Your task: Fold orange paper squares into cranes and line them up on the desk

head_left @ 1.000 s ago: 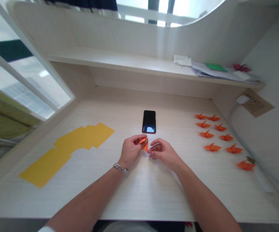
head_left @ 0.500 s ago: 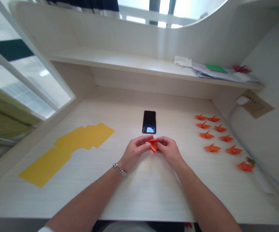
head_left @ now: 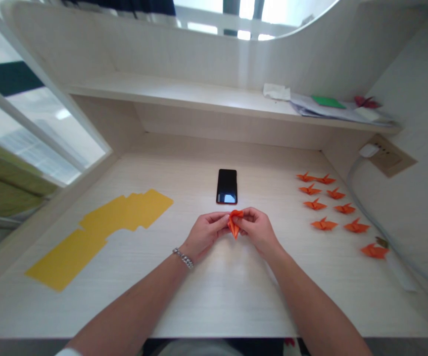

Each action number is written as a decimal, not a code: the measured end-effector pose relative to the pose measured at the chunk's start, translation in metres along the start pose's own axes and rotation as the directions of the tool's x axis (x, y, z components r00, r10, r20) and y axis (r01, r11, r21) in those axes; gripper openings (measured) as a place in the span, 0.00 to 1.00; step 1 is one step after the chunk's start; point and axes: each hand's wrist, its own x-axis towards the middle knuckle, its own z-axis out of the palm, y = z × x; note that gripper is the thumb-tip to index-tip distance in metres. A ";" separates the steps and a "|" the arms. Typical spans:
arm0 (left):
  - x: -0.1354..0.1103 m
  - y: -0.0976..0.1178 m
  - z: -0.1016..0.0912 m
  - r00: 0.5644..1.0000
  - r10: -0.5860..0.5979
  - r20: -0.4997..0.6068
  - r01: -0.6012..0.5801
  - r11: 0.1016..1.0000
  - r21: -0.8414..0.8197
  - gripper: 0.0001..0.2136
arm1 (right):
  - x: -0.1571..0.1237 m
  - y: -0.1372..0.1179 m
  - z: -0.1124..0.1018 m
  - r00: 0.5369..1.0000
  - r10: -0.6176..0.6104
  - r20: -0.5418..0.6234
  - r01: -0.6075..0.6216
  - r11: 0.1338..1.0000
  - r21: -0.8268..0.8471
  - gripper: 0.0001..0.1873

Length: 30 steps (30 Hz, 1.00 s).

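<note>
Between my two hands is a small piece of folded orange origami paper, its narrow point hanging toward me. My left hand pinches its left side between thumb and fingers. My right hand grips the right side, with the thumb pressed on the front of the folds. The fingertips behind the paper are partly hidden. Just beyond my hands lies a black smartphone. Several finished orange paper cranes stand in two rough columns at the right of the desk.
Overlapping yellow paper sheets spread across the left of the desk. A cable runs from the wall socket down the right side. Papers and a white tissue lie on the shelf above.
The folded orange paper has opened wider at the top, showing a rounded flap, with its point now turned more toward me. Both hands keep hold. The camera view has shifted slightly.
</note>
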 end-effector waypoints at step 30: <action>0.000 0.001 -0.002 0.995 -0.059 0.081 0.066 0.995 -0.078 0.13 | -0.005 -0.004 0.000 0.998 -0.053 0.036 0.057 0.992 -0.117 0.11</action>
